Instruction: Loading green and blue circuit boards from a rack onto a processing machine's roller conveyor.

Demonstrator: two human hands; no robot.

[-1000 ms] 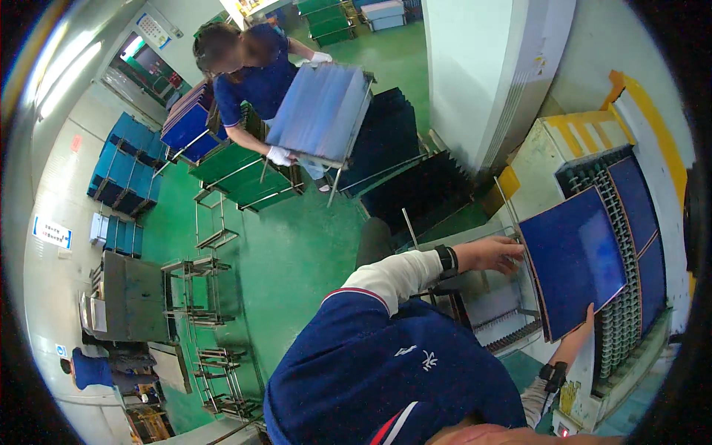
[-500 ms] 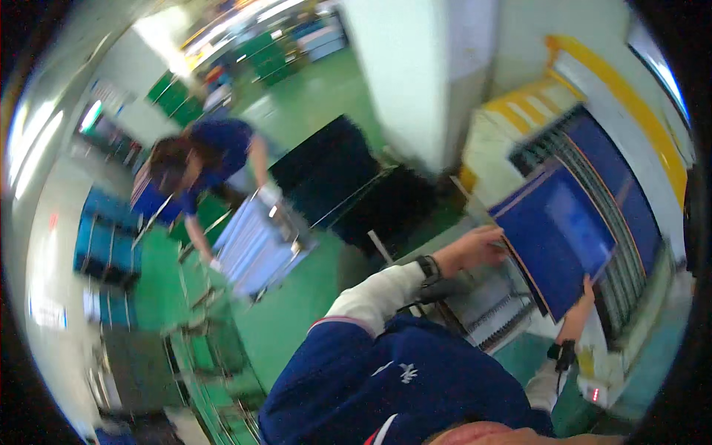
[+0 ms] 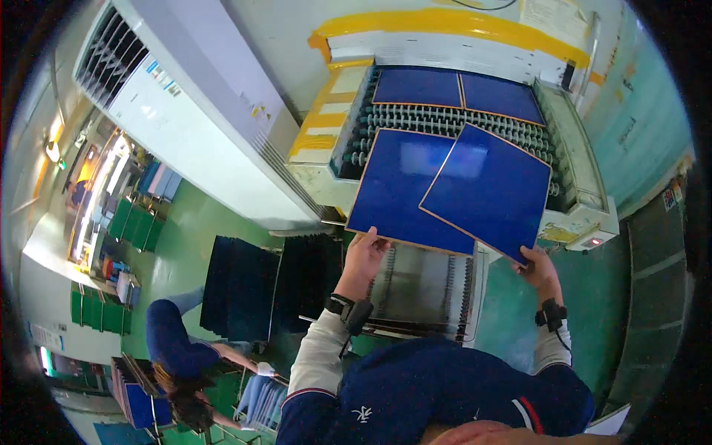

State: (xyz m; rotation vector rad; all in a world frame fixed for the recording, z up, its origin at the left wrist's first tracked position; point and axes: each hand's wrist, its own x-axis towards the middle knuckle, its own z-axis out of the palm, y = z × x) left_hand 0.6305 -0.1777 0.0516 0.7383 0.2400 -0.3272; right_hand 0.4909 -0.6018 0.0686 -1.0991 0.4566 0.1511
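Note:
My left hand [image 3: 365,256] is closed on the near left corner of a flat blue board [image 3: 404,182] with copper-coloured edges. A second board of the same kind, the right blue board [image 3: 493,189], is gripped at its near corner by my right hand [image 3: 538,268]. The right board is turned at an angle and overlaps the left one. Both reach over the front of a roller conveyor [image 3: 445,119]. On its far rollers two more blue boards, a left one [image 3: 417,87] and a right one [image 3: 500,96], lie side by side.
Below my hands is a slotted rack [image 3: 415,293]. Dark upright panels [image 3: 241,289] stand on the left, beside a tall white cabinet [image 3: 215,111] with vents. A co-worker [image 3: 178,341] bends over a rack of light-blue panels [image 3: 261,400] at the lower left. A grey partition [image 3: 653,297] rises at right.
My view has swung right to face the conveyor. Two boards now show fanned apart in my hands, and my left hand is now on the left board's near edge.

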